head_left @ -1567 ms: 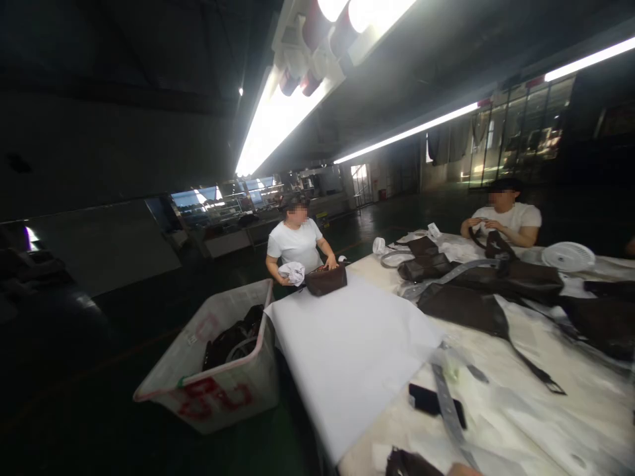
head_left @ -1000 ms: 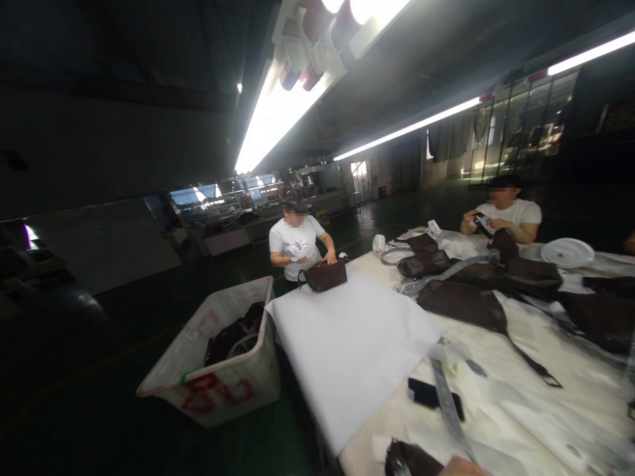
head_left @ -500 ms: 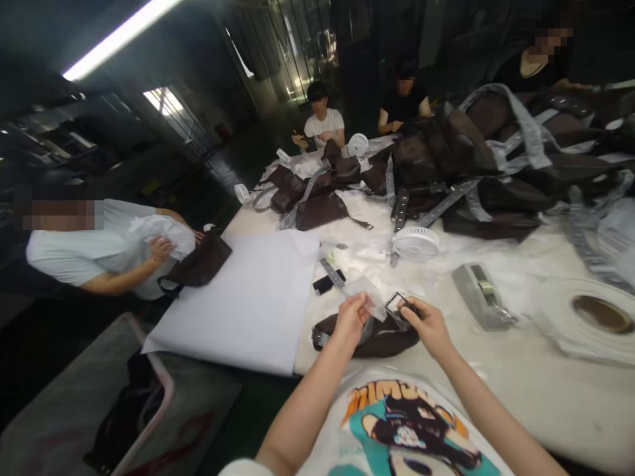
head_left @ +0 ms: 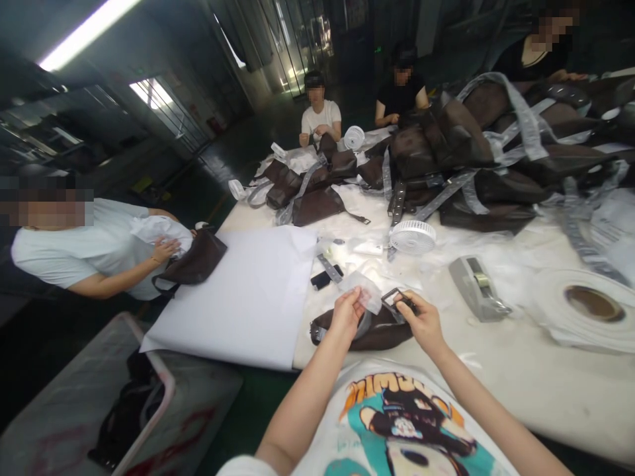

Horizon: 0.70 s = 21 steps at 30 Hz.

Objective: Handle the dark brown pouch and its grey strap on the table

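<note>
Pinched in my left hand (head_left: pixel 350 309) is a small piece of clear plastic film (head_left: pixel 366 291). My right hand (head_left: pixel 421 318) grips a dark metal strap buckle (head_left: pixel 393 297) between thumb and fingers, its square frame pointing toward the film. Beneath both hands a dark brown leather bag (head_left: pixel 381 336) lies on the table, partly hidden by my left wrist. Just beyond my left hand are a strip of eyelet strap in plastic (head_left: pixel 329 268) and a black phone (head_left: pixel 325 279).
A tape dispenser (head_left: pixel 479 291) and a large white roll (head_left: pixel 590 307) stand to the right. Farther back are a white fan (head_left: pixel 413 237) and a heap of brown bags (head_left: pixel 446 142). At left, a person stuffs a bag (head_left: pixel 198 261) beside white sheeting (head_left: pixel 238 297); a bin (head_left: pixel 171 390) stands below.
My hands remain close together, left on the film and right on the buckle. The whole view has shifted slightly. The person at the far side in white has lowered a hand.
</note>
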Available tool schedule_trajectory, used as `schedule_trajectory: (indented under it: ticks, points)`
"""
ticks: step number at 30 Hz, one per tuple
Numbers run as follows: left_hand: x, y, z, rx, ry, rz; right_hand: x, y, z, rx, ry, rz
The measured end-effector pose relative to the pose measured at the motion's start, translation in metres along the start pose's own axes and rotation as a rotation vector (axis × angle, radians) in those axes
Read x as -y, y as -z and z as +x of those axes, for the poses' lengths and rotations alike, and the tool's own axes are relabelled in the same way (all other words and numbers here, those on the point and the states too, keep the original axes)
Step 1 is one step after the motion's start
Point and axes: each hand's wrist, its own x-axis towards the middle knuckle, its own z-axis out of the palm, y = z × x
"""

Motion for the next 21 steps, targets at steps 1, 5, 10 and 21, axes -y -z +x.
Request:
schedule_trajectory:
  ticks: [1, 5, 10, 21]
  points:
    - [0.0, 0.0, 0.0, -0.005, 0.0, 0.001, 0.001, 0.0, 0.0, -0.003, 0.0, 0.0]
    - [-0.002, -0.002, -0.002, -0.013, 0.006, 0.002, 0.001, -0.001, 0.0, 0.016, 0.018, -0.005]
    - [-0.002, -0.009, -0.007, 0.013, 0.019, 0.043, -0.001, -0.002, 0.0, -0.01, -0.002, -0.036]
    - [0.006, -0.01, -0.014, 0.105, -0.009, 0.144, -0.001, 0.003, 0.001, 0.026, -0.008, -0.143]
